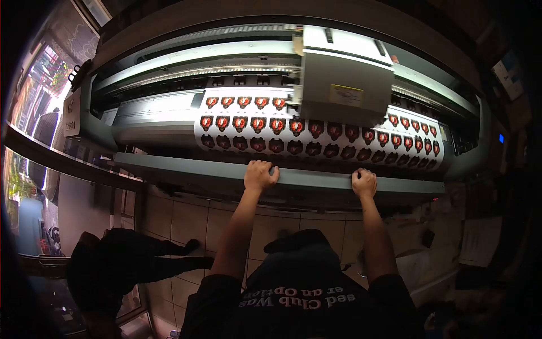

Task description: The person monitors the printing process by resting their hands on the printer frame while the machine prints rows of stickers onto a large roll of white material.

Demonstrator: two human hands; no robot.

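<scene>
My left hand (261, 175) is closed over the long grey front panel (316, 179) of a wide-format printer. Farther right along the same panel, my right hand (365, 183) grips it with curled fingers. Beyond both hands lies a white printed sheet (305, 137), covered in rows of red and black emblems and curving down over the printer's front. The large print carriage (347, 76) stands above the sheet, right of centre, and hides part of the upper rows. Part of each hand's grip, on the panel's far side, is hidden.
Another person in dark clothing (124, 263) is at the lower left, on the tiled floor (220, 226). Glass panes (34, 107) line the left side. A black binder clip (77, 73) sits on the printer's left end; a small blue display (501, 138) glows at the right.
</scene>
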